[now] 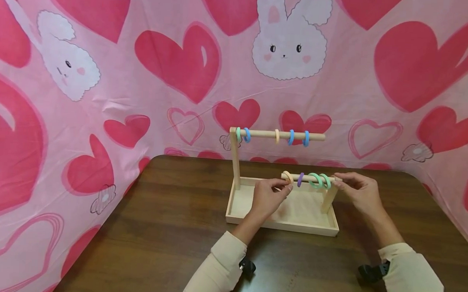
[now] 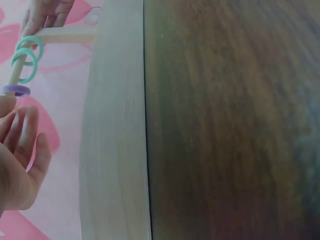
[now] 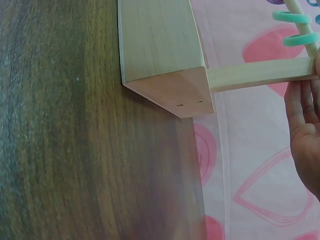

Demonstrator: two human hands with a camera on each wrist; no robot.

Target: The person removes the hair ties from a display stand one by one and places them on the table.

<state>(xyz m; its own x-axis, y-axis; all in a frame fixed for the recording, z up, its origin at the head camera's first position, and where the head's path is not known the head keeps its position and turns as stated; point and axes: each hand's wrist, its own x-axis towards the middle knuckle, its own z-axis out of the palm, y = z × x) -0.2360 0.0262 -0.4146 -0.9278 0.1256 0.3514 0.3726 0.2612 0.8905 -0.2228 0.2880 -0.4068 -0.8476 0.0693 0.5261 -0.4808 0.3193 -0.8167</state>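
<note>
In the head view, a wooden tray sat on a brown table. On its left side stood a tall post, and a top rod stuck out from it. Five rings hung there: a green one, a blue one, a yellow one, then two more blue ones. On the right side stood a short post with a low rod. The left hand had its grip pinched together on the low yellow ring, which was around the left end of the low rod. Next came a purple ring and two green rings. The right hand had its grip closed on the top of the short post, where the low rod began. Both arms wore cream sleeves. Behind was a pink cloth with red hearts and white bunnies.

In the left wrist view, the left hand was at the left edge, near the purple ring. Its fingertips were partly cut off. The right hand was up top, past the green rings.

In the right wrist view, the right hand's fingers touched the short post. The tray's end had two small dark holes.
</note>
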